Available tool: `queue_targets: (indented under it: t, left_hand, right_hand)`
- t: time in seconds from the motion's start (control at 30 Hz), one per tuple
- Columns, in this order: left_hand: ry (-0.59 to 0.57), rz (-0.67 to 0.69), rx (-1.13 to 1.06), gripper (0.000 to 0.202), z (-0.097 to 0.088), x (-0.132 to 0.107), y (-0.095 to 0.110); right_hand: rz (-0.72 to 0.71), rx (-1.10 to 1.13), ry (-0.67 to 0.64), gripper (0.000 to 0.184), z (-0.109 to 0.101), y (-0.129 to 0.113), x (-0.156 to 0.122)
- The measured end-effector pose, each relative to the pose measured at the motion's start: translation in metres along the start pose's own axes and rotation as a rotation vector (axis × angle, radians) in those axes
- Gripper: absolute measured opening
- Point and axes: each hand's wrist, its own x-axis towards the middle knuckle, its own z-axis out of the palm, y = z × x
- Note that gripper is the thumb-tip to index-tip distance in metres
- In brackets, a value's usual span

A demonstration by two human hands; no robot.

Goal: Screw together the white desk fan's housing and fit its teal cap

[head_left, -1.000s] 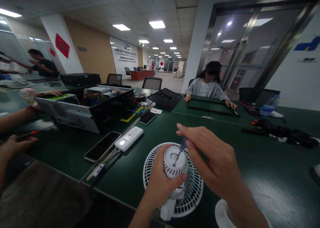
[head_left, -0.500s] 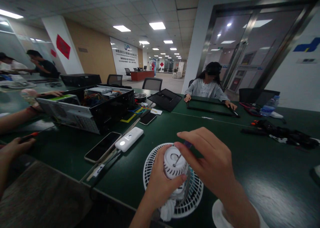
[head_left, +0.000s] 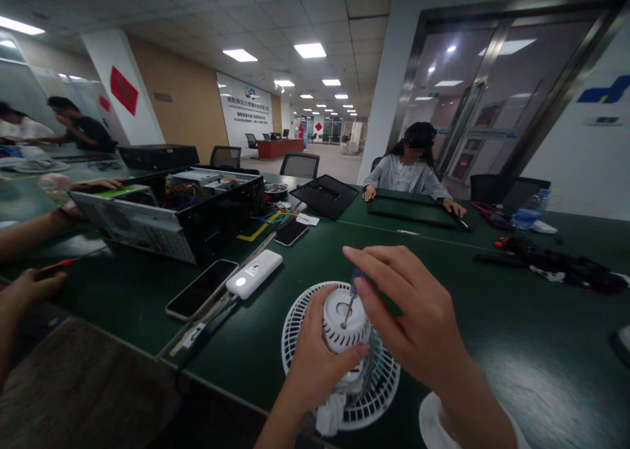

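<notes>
A small white electric fan (head_left: 339,318) rests grille-down on the green table, its rounded motor housing facing up. My left hand (head_left: 315,357) is wrapped round that housing, thumb on the near side. Between the thumb and fingers of my right hand (head_left: 413,311) is a screwdriver (head_left: 353,290) with a purple handle. Its thin metal shaft slants down, and the tip meets a hole in the top of the housing. Below the housing spreads the round white fan grille (head_left: 394,373). A white disc-shaped part (head_left: 430,423) lies partly under my right forearm.
To the left lie a white power bank (head_left: 256,273), a phone (head_left: 201,288) and a second phone (head_left: 291,233). An open computer case (head_left: 167,213) stands beyond, with a co-worker's hands near it. Opposite, another person holds a black frame (head_left: 418,216). A water bottle (head_left: 531,209) is at right.
The screwdriver has tilted more upright, and more of its purple handle shows. My right fingers have shifted around it. My left hand and the fan stay in place.
</notes>
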Motion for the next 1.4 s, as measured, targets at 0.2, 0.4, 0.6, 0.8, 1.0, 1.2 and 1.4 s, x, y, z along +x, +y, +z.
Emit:
queue_targets:
  t: [0.2, 0.4, 0.6, 0.8, 1.0, 1.2, 1.4]
  left_hand:
    - [0.021, 0.001, -0.015, 0.071, 0.0005, -0.0012, 0.0015]
    - [-0.005, -0.004, -0.031, 0.068, 0.0002, 0.0008, 0.0045]
    - [0.001, -0.001, 0.006, 0.069, -0.0002, -0.0001, 0.0015]
    - [0.005, 0.002, -0.057, 0.066, 0.0011, 0.0005, 0.0047]
    - [0.040, 0.008, 0.014, 0.069, 0.0010, -0.0004, 0.0013]
    - [-0.009, 0.013, -0.013, 0.068, 0.0007, -0.0004, 0.0020]
    - [-0.001, 0.007, -0.028, 0.068, 0.0000, 0.0001, 0.0010]
  right_hand:
    - [-0.004, 0.042, 0.000, 0.019, -0.0004, -0.0006, 0.0004]
    - [0.004, 0.100, 0.006, 0.022, -0.0019, -0.0028, 0.0023]
    - [-0.009, 0.017, 0.074, 0.005, -0.0005, -0.0041, 0.0014]
    - [0.021, 0.123, -0.049, 0.031, -0.0034, -0.0017, -0.0005]
    - [0.016, 0.056, 0.013, 0.014, -0.0008, -0.0014, 0.0002]
    - [0.033, 0.149, -0.056, 0.029, -0.0007, -0.0011, -0.0004]
    - [0.041, 0.098, -0.046, 0.029, -0.0008, -0.0007, 0.0003]
